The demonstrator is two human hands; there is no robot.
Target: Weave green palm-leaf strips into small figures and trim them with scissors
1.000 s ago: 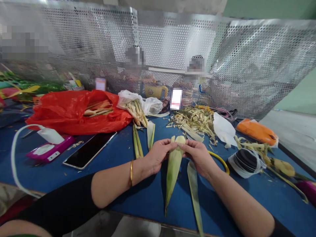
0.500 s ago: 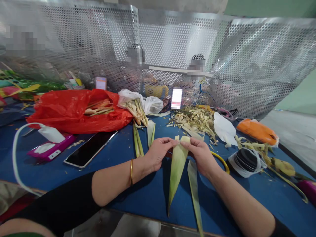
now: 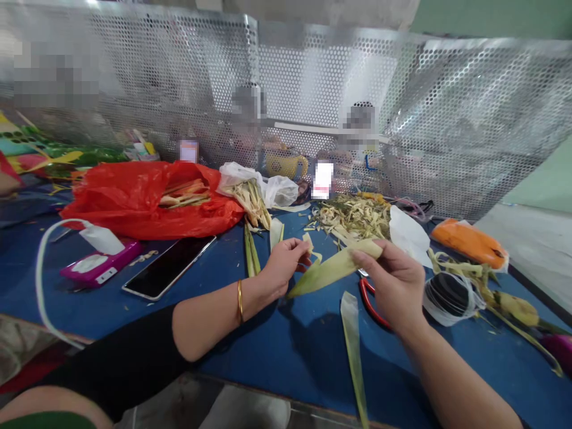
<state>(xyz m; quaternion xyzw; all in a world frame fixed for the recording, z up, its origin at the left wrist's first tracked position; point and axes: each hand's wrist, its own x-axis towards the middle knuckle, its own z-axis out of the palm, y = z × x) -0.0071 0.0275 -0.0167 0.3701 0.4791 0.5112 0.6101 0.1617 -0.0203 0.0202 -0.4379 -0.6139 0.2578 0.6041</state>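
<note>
My right hand [image 3: 397,283] pinches the wide end of a pale green husk [image 3: 330,268] between thumb and fingers, holding it above the blue table [image 3: 286,357], its narrow tip pointing toward my left wrist. My left hand [image 3: 283,265] has its fingertips closed on a small torn strip [image 3: 314,247]. Below, a second husk [image 3: 353,348] lies on the table; a red-handled tool [image 3: 370,305] sits partly hidden behind my right hand, near a string-wrapped black spool [image 3: 449,295].
</note>
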